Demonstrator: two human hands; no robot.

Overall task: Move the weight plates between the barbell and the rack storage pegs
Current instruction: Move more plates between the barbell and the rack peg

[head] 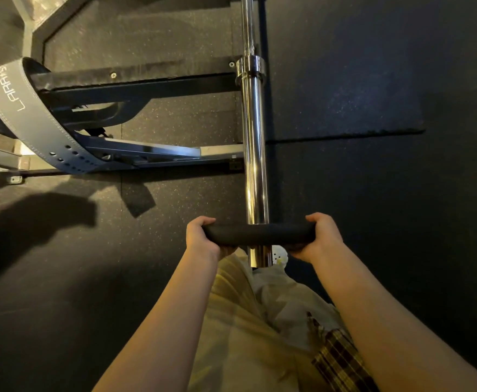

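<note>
Dark speckled rubber flooring lies under one black weight plate, gripped at its opposite edges by the left hand and right hand, threaded on the near end of one chrome barbell sleeve, with one grey belt reading "LARA'S" draped on the rack.

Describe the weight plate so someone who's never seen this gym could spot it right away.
Follow the shiny barbell down to its near end. The weight plate sits there edge-on, gripped by the left hand and right hand. It is the only matte black disc on the chrome.
</note>
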